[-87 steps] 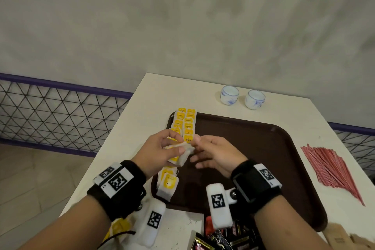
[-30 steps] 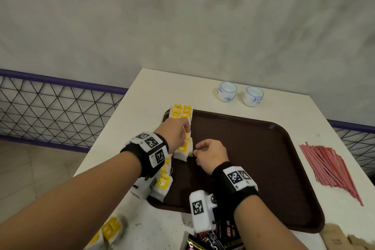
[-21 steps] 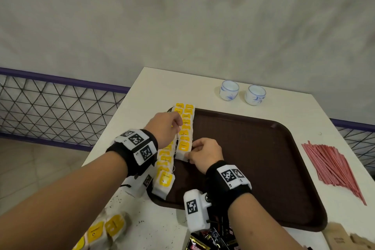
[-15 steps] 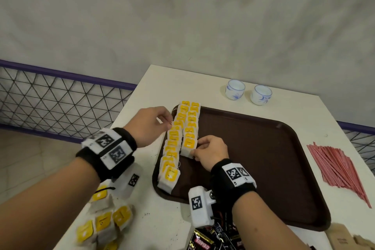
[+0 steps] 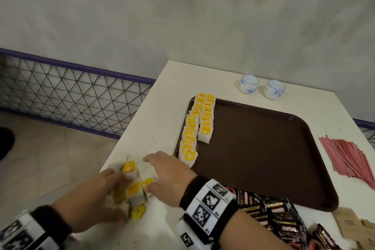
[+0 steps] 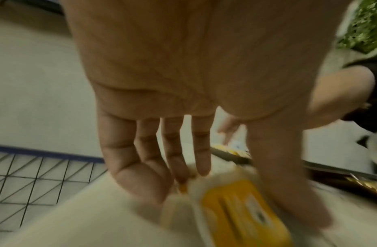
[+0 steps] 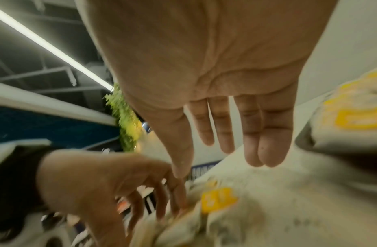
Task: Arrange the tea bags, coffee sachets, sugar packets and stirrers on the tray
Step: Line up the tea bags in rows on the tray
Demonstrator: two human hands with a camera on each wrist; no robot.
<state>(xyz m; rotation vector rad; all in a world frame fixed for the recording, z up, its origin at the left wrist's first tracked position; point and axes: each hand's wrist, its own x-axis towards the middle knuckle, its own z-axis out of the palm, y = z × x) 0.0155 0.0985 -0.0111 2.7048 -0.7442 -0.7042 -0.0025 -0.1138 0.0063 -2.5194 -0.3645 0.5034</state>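
Head looks down; wrists close (sharing tea bags (image 5: 134, 186)).

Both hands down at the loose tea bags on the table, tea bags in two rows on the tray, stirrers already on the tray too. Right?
Not the stirrers: the head view shows them on the table, right of the tray. The rest holds.

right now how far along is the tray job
Done: two rows of tea bags line the tray at its left edge. In hand: the left hand and right hand reach over the loose tea bags on the table. Left: coffee sachets, stirrers, brown packets.
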